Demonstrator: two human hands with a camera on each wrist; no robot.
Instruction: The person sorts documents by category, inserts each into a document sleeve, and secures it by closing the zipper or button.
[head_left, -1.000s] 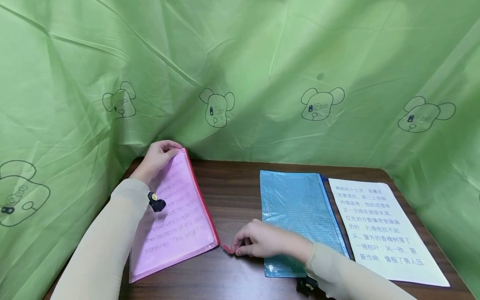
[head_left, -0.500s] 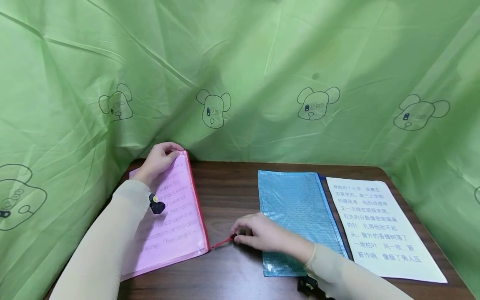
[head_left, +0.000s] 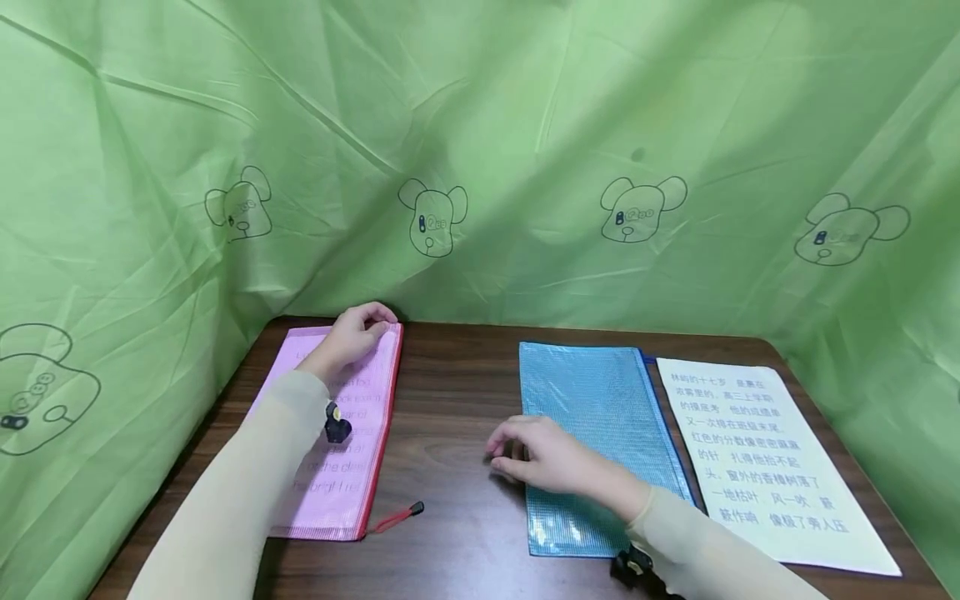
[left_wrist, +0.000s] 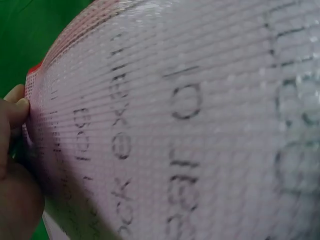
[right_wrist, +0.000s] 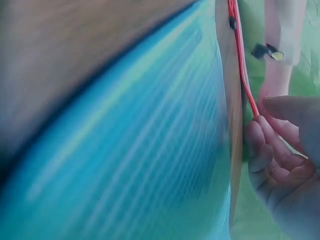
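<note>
In the head view a pink mesh zipper document bag lies on the left of the table, its red zipper edge facing right. Printed English text shows through it. My left hand pinches its top right corner; the left wrist view shows the thumb on the bag's bowed mesh. From the lower right corner a red zipper-pull cord with a dark end lies on the table. My right hand hovers over the left edge of a blue mesh zipper document bag, fingers loosely curled, holding nothing.
Right of the blue bag lies a white sheet with printed Chinese text. The dark wood table meets a green curtain with mouse-head drawings at the back and sides.
My left hand has shifted the pink bag right and laid it straighter and flatter. My right hand has let go of the red zipper-pull cord and drawn back right.
</note>
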